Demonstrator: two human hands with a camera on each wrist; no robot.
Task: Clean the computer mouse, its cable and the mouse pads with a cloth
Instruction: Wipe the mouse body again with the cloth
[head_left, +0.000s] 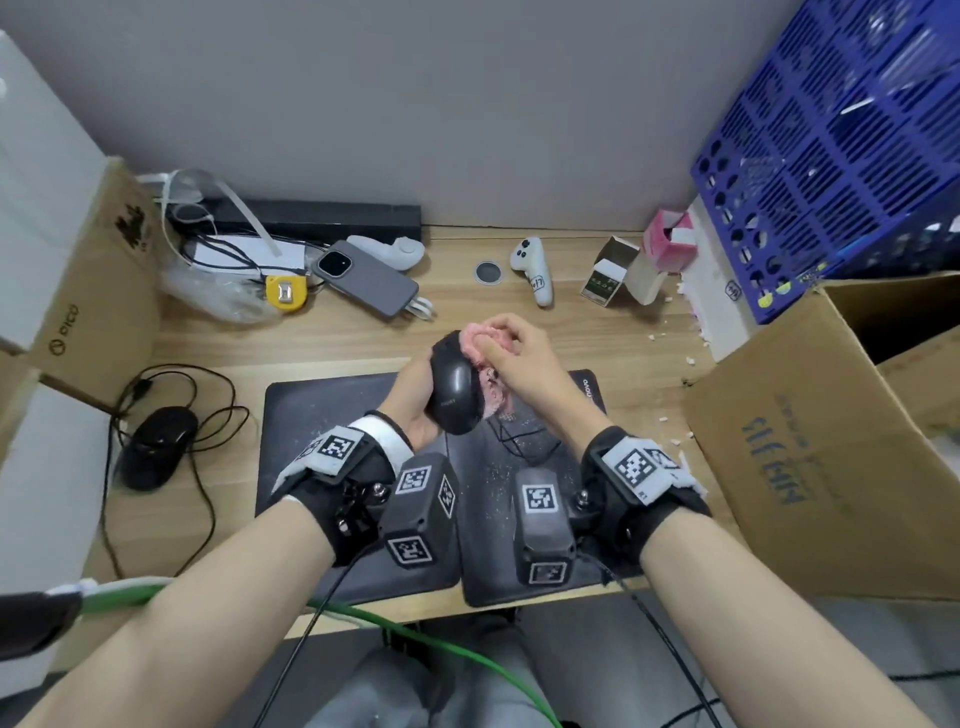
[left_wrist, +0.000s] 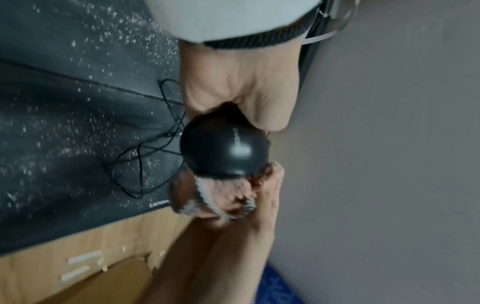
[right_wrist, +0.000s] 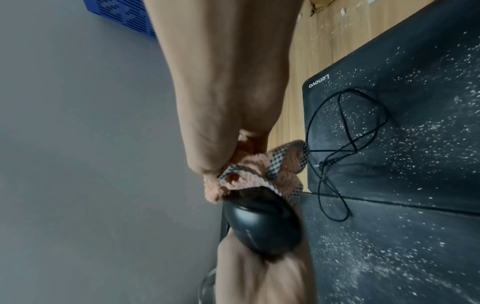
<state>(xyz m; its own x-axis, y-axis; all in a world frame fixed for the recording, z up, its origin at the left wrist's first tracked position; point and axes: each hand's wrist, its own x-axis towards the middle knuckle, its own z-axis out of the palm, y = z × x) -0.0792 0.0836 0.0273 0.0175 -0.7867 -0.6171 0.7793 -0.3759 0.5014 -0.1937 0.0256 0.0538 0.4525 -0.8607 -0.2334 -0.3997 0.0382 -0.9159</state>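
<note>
My left hand (head_left: 415, 395) grips a glossy black computer mouse (head_left: 456, 389) lifted above the two dark mouse pads (head_left: 311, 415). My right hand (head_left: 511, 358) holds a bunched pink cloth (head_left: 485, 338) and presses it against the mouse's front and right side. In the left wrist view the mouse (left_wrist: 224, 148) sits under my palm with the cloth (left_wrist: 223, 195) beyond it. In the right wrist view the cloth (right_wrist: 249, 176) lies on the mouse (right_wrist: 262, 226). The thin black cable (head_left: 519, 441) lies looped on the right pad (right_wrist: 415, 102), which is speckled with white crumbs.
A second black mouse (head_left: 156, 447) with a tangled cord lies left of the pads. Behind are a phone (head_left: 366, 278), a white controller (head_left: 535, 267), a small box (head_left: 613, 275) and a bag of cables (head_left: 218, 260). Cardboard boxes (head_left: 831, 441) and a blue crate (head_left: 841, 156) crowd the right.
</note>
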